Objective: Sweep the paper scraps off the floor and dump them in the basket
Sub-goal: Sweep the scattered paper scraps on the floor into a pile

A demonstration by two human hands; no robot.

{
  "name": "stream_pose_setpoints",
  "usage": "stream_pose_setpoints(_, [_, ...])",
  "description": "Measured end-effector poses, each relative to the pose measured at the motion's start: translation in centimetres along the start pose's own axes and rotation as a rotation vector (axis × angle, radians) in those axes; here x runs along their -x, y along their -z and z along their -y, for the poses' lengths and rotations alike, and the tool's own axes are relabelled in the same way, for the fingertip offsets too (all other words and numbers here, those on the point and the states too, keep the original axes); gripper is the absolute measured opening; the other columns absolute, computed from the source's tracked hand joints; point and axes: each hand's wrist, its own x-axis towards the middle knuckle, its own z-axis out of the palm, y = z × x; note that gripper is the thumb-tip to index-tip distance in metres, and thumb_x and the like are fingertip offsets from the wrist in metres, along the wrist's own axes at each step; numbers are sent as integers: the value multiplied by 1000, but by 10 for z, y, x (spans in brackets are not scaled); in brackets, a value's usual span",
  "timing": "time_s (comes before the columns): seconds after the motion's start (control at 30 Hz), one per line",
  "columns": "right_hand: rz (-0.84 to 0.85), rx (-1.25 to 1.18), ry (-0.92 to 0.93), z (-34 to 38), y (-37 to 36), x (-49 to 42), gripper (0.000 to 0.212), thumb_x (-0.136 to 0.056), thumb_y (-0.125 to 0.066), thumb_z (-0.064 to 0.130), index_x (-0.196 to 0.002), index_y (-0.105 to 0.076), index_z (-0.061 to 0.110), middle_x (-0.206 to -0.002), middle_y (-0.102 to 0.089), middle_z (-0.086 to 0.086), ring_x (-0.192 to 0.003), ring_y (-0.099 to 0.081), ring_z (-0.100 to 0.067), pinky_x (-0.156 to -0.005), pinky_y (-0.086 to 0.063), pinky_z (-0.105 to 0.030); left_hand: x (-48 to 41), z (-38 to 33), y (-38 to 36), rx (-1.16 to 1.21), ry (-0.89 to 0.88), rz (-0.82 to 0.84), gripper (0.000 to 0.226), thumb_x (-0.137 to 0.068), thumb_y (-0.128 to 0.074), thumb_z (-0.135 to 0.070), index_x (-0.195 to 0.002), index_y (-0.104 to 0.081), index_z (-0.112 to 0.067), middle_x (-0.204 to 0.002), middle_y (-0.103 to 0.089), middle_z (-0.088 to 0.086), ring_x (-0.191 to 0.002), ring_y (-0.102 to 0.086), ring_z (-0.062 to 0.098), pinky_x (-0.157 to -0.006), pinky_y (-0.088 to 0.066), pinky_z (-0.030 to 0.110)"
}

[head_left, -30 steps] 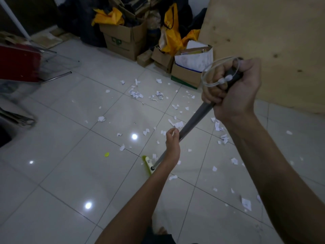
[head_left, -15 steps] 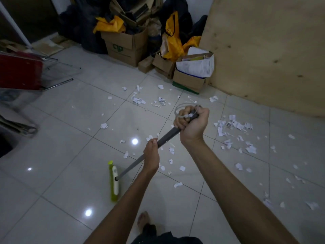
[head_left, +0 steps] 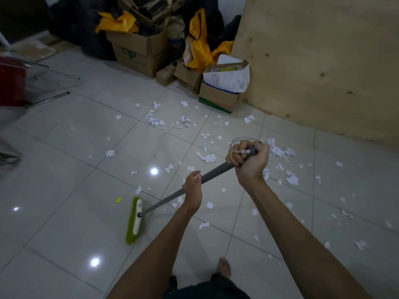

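Spanning view: glossy white tiled floor (head_left: 64,244). Grey-handled broom with green brush head (head_left: 164,201) slants across, head at tiles, left. Right grip (head_left: 250,160) clenches handle top; left grip (head_left: 193,190) holds mid-handle. White paper scraps (head_left: 207,157) scattered on floor around.

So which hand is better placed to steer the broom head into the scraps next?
Left, probably. The left hand grips the grey shaft midway, nearer the broom head; the right hand grips the top end, suiting it to pivoting.
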Motion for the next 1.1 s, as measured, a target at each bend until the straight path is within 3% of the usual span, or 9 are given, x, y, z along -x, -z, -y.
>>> stream_pose_setpoints(0.17, [61, 52, 15, 43, 42, -12, 38, -49, -63, 54, -41, -47, 20, -37, -32, 7, -33, -24, -9, -44, -23, -13, 14, -19, -58, 36, -30, 34, 29, -101, -29, -19, -115, -54, -11, -121, -56, 10, -119, -48, 26, -113, -24, 45])
stream_pose_setpoints(0.37, [48, 157, 40, 108, 79, -24, 30, -62, -44, 40, -38, -43, 21, -35, -29, 6, -33, -20, -10, -46, -18, -20, 31, -43, -136, 109, -81, 119, 27, -102, -27, -24, -115, -50, -21, -113, -47, -4, -123, -41, 23, -114, -16, 50])
stream_pose_setpoints(0.5, [38, 162, 43, 136, 103, -26, 47, -79, -22, 33, -38, -43, 23, -36, -28, 7, -33, -20, -10, -46, -15, -24, 45, -60, -176, 137, -60, 148, 31, -101, -27, -24, -118, -52, -15, -114, -50, 3, -122, -41, 25, -113, -18, 51])
stream_pose_setpoints(0.63, [-24, 99, 60, 153, 109, -23, 49, -83, -25, 25, -37, -42, 21, -36, -28, 7, -32, -20, -8, -42, -17, -17, 56, -67, -198, 86, -96, 177, 36, -101, -23, -23, -125, -49, -14, -130, -48, 8, -122, -40, 21, -113, -21, 47])
stream_pose_setpoints(0.77, [-11, 33, 75, 165, 109, -23, 58, -90, -16, 21, -38, -40, 19, -35, -27, 7, -30, -18, -9, -40, -16, -14, 65, -72, -205, 142, -104, 128, 33, -101, -23, -24, -117, -51, -18, -114, -49, 3, -109, -41, 15, -112, -24, 45])
stream_pose_setpoints(0.87, [59, 27, 65, 175, 108, -26, 56, -91, -17, 22, -39, -40, 19, -35, -27, 7, -30, -17, -9, -41, -19, -11, 69, -74, -206, 147, -95, 128, 35, -100, -23, -31, -117, -51, -20, -113, -49, -3, -109, -39, 12, -108, -29, 37])
stream_pose_setpoints(0.97, [103, 59, 31, 185, 108, -30, 55, -90, -18, 25, -39, -39, 19, -34, -25, 6, -31, -17, -10, -42, -19, -12, 72, -82, -210, 166, -26, 56, 24, -99, -25, -30, -97, -48, -25, -93, -48, -4, -104, -41, 20, -108, -29, 47])
stream_pose_setpoints(1.1, [167, 90, -59, 191, 112, -38, 46, -78, -30, 34, -36, -40, 19, -32, -22, 5, -30, -16, -9, -44, -15, -14, 76, -81, -217, 147, -6, -12, 25, -99, -24, -26, -91, -47, -24, -91, -49, -1, -99, -44, 21, -107, -29, 49])
